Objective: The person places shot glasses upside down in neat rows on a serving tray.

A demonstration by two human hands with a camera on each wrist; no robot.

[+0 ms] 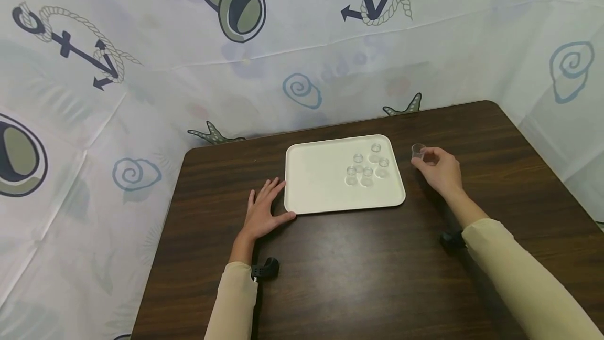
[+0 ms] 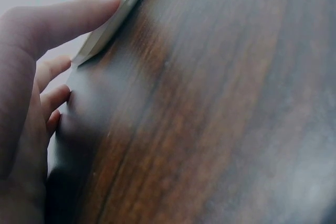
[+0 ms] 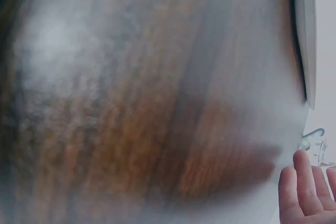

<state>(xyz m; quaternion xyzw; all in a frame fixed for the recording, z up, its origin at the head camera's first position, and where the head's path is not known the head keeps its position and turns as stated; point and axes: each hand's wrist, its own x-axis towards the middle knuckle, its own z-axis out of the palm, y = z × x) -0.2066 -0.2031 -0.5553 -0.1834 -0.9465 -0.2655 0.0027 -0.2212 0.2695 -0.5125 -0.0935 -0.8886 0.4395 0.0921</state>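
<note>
In the head view, a white rectangular tray [image 1: 321,182] lies on the brown table. Several small clear plastic cups [image 1: 367,172] stand on its right half. My right hand [image 1: 441,169], just right of the tray, pinches another small clear cup [image 1: 418,150] between thumb and fingers. At the tray's left side, my left hand [image 1: 261,214] has its fingers spread, with the thumb at the near left corner. In the left wrist view, that thumb lies against the tray rim [image 2: 107,34]. Only fingertips [image 3: 303,174] of the right hand show in the right wrist view.
The dark wood-grain table [image 1: 358,266] extends around the tray. Behind it hangs a pale cloth [image 1: 165,83] printed with anchors, shells and starfish. Each wrist wears a black device [image 1: 267,269] below the sleeve.
</note>
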